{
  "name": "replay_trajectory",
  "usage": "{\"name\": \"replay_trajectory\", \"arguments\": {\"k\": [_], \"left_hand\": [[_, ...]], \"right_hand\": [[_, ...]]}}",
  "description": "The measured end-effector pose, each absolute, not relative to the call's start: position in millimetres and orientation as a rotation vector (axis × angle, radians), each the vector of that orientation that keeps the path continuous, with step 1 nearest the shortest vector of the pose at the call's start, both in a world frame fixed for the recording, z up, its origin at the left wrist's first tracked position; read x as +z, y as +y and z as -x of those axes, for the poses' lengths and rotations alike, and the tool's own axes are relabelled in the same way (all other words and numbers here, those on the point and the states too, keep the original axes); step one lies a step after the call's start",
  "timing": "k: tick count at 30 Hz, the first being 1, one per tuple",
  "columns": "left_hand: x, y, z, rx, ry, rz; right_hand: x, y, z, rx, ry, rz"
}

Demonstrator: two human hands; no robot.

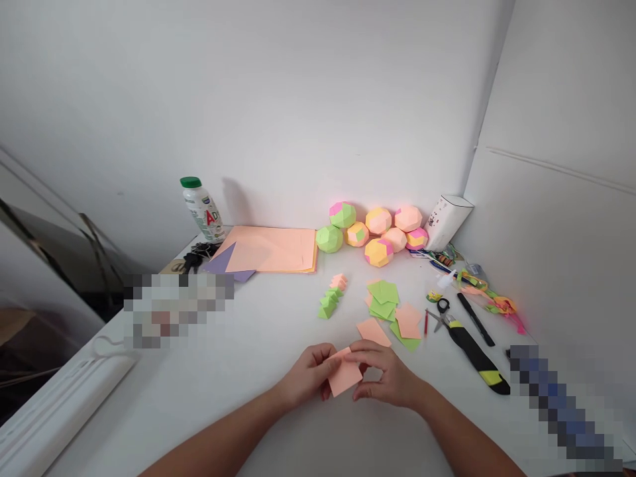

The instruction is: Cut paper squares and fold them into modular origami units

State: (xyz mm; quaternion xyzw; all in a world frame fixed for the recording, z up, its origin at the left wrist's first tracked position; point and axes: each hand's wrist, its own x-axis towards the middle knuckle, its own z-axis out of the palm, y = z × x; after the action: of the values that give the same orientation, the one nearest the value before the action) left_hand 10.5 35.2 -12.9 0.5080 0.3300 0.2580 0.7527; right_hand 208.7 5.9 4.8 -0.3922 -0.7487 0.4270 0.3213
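Note:
A small peach piece of paper (pixel 346 379) is held between my two hands above the near part of the table. My left hand (pixel 311 371) is closed on its left side, thumb on top. The fingers of my right hand (pixel 385 374) bend over the upper right edge, with the thumb apart below. Just beyond lies a loose peach piece of paper (pixel 373 331). Green paper pieces (pixel 383 298) are piled behind it, with more peach pieces (pixel 409 321) to the right. A row of small folded green and peach shapes (pixel 328 305) stands left of the pile.
Several faceted paper balls (pixel 378 253) sit by the wall, beside stacked peach sheets (pixel 273 248) and a purple sheet (pixel 243 273). A white bottle (pixel 203 212) stands far left. Scissors (pixel 442 308), a black and yellow-green handled tool (pixel 477 354) and a black pen (pixel 476 319) lie right.

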Motion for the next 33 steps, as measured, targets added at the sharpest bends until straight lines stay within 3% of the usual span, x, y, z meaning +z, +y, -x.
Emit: {"name": "replay_trajectory", "arguments": {"k": [12,20,28,33], "left_hand": [[-11.3,35.0,-12.7,0.542,0.883,-1.192],[-10.9,39.3,-9.5,0.509,0.851,-1.207],[-4.2,36.6,-10.2,0.430,0.765,-1.272],[-4.0,35.1,-9.9,0.455,0.674,-1.199]], "right_hand": [[7.9,1.9,-195.9,1.178,-1.678,1.113],[3.0,6.2,-200.9,0.986,-1.892,1.047],[5.4,0.0,-190.0,1.294,-1.496,1.225],[5.5,0.6,-188.6,1.271,-1.447,1.246]]}}
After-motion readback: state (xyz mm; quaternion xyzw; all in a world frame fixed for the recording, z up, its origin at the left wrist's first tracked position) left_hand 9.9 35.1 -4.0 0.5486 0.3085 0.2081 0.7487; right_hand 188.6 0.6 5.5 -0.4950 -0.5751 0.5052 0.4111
